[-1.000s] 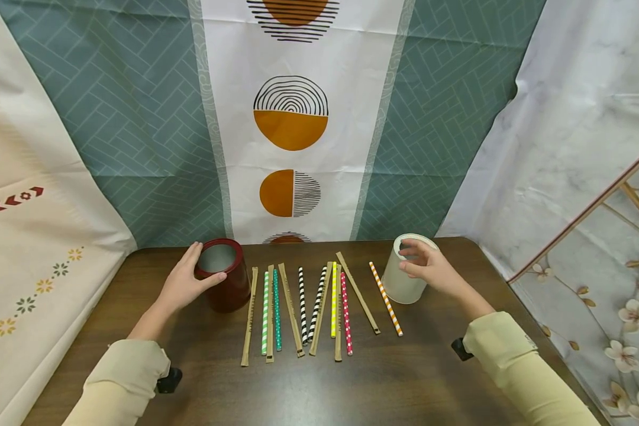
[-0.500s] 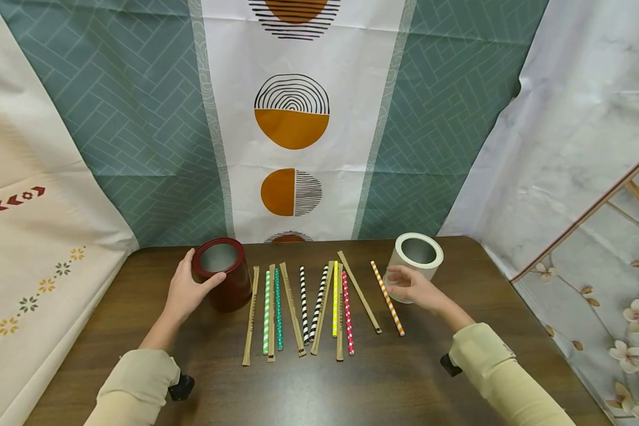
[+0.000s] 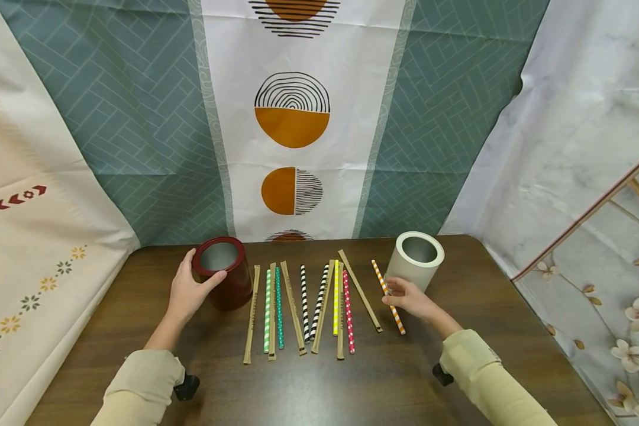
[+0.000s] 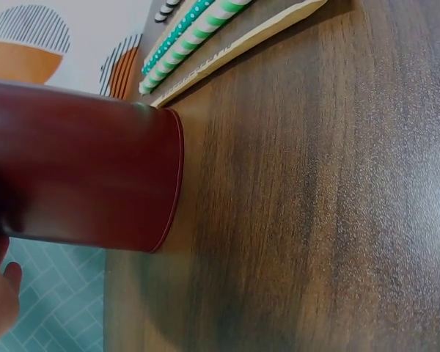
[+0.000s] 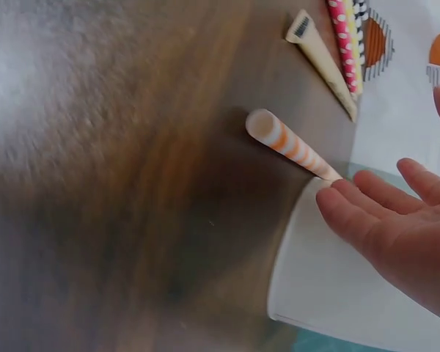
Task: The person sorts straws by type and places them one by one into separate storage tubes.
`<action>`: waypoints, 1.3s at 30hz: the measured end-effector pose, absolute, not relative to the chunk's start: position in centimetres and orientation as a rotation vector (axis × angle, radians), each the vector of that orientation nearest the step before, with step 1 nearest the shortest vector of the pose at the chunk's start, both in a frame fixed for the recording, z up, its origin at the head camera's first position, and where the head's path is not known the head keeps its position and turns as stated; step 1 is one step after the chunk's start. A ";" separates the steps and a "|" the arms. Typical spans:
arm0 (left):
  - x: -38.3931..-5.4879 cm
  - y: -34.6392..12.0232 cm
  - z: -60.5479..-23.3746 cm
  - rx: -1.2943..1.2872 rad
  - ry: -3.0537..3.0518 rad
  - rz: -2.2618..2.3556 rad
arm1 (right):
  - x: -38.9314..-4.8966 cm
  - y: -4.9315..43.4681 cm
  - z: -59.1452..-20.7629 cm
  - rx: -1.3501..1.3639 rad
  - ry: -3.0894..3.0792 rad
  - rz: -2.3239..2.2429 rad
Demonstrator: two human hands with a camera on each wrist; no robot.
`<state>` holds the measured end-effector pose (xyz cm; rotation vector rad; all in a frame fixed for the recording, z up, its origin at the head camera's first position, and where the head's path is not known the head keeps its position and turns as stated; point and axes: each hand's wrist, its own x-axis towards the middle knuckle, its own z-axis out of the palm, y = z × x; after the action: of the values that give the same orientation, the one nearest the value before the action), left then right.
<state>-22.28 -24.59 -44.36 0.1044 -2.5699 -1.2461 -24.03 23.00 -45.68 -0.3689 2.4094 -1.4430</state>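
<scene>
At the back left, my left hand [image 3: 185,290] holds a dark red round canister [image 3: 233,290], thumb at its front rim and fingers along its left side. In the left wrist view the canister [image 4: 88,169] stands on the wood, fingertips [image 4: 7,282] beside it. My right hand [image 3: 414,300] hovers with loose fingers over an orange-and-white striped paper straw [image 3: 397,319], in front of a white canister [image 3: 414,269]. The right wrist view shows those fingers spread, overlapping the far end of the straw [image 5: 290,143]. Both canisters have open tops.
Between the canisters lie several paper straws: green-striped [image 3: 267,322], teal dotted [image 3: 279,313], black-striped [image 3: 305,307], yellow [image 3: 336,302] and pink dotted [image 3: 348,316]. Several paper-wrapped straws [image 3: 252,319] lie among them. Patterned cloth [image 3: 154,118] hangs behind the brown table [image 3: 319,390].
My right hand has come down from the white canister's rim, toward me, to the orange-striped straw. My left hand has shifted slightly right at the red canister.
</scene>
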 end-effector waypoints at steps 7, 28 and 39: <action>-22.2 -24.5 -44.2 0.112 -2.577 -1.263 | -24.3 22.0 -46.7 -0.299 2.438 -1.451; -22.1 -24.3 -44.0 0.136 -2.571 -1.297 | -28.1 17.1 -48.9 0.003 2.592 -1.427; -22.2 -24.3 -44.1 0.131 -2.559 -1.299 | -29.2 16.2 -49.5 -0.039 2.801 -1.121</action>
<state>-22.22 -24.34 -44.13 0.1308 -2.5586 -1.2988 -29.22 16.25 -49.48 -0.0387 2.8006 -1.1215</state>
